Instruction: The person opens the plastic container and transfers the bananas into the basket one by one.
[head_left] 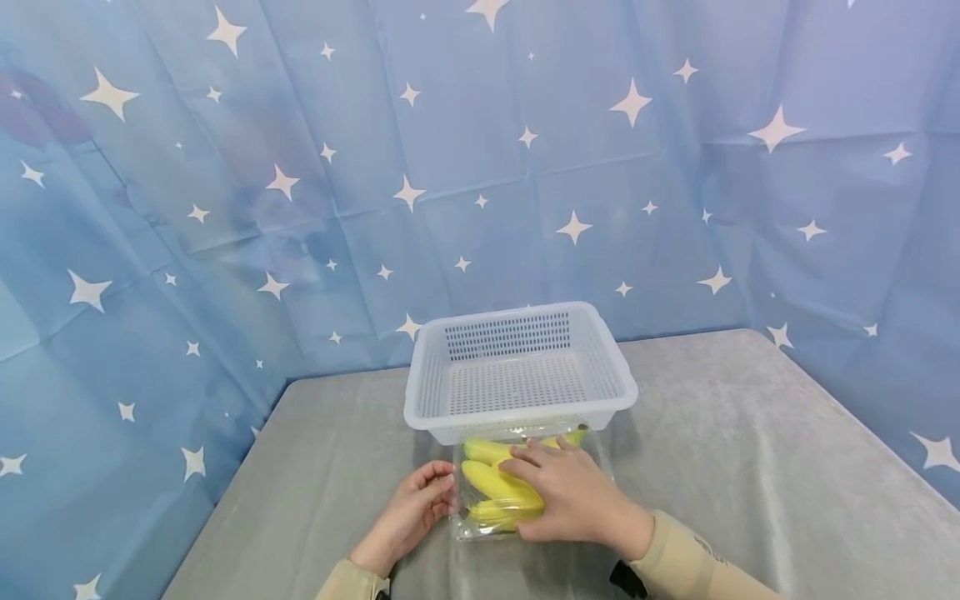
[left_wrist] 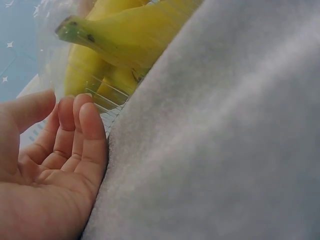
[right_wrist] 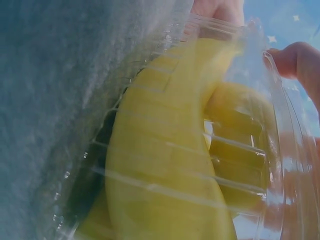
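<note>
A clear plastic clamshell box (head_left: pixel 459 530) holds several yellow bananas (head_left: pixel 501 485) on the table. My right hand (head_left: pixel 576 493) lies across the top of the box from the right, fingers spread over the bananas. In the right wrist view, a thumb (right_wrist: pixel 299 62) touches the clear rim. My left hand (head_left: pixel 414 510) is at the box's left edge, palm turned toward it. The left wrist view shows relaxed, slightly bent fingers (left_wrist: pixel 92 122) beside the clear wall, with nothing between them and the thumb. Whether the lid is fully closed, I cannot tell.
Just behind the box stands a white perforated plastic basket (head_left: pixel 625 375), with nothing visible inside. A grey cloth (head_left: pixel 750 467) covers the table. Blue star-printed curtains (head_left: pixel 487 233) hang behind the table and along both sides.
</note>
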